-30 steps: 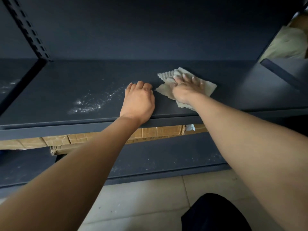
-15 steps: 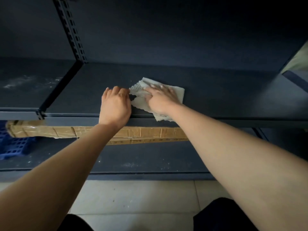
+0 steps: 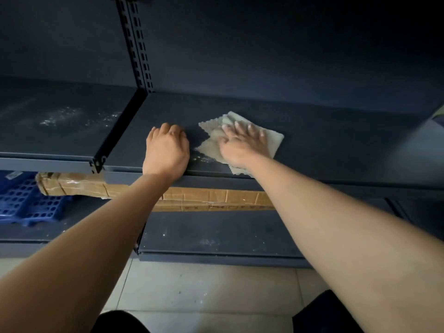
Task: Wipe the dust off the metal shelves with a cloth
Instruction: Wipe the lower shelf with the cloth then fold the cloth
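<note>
Right grip (image 3: 242, 146), fingers spread flat, presses the cloth (image 3: 212, 128) beneath it onto the shelf (image 3: 336, 145).

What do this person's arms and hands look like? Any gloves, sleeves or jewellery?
Nothing is worn on them. The left hand and right hand have no gloves, and both forearms show no sleeves, watch or bracelet. Whether there is a ring is too blurred to tell. The only clothing in view is dark clothing at the bottom edge.
</note>
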Demonstrator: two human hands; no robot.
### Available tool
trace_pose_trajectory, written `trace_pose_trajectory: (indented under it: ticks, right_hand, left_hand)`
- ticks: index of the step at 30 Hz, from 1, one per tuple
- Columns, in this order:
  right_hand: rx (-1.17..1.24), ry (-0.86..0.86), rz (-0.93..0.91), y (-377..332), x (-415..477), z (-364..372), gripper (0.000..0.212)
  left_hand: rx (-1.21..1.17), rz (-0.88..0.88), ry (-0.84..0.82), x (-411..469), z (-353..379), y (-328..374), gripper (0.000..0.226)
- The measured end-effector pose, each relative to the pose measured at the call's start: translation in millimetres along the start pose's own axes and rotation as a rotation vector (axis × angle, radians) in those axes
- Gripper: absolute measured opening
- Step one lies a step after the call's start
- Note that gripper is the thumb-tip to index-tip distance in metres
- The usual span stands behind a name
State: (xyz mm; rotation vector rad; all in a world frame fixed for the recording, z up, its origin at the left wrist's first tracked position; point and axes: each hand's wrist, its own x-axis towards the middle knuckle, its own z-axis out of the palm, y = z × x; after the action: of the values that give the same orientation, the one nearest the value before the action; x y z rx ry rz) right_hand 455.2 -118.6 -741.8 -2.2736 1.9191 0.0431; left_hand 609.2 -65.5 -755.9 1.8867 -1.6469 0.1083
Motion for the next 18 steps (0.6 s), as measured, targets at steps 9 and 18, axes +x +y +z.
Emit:
trace_pose_trajectory:
  ticks: [9,18]
  right_hand:
    - [0.057,0.011,-0.042,-8,25,-1,0.054]
    - [0.042,-0.002,-0.105,-15,51,-7,0.052]
  left_hand:
    - [-0.026,-0.052,-0.050,2,1,-1,0.031]
    - [-0.059,-0.085,-0.034,2,3,3,0.032]
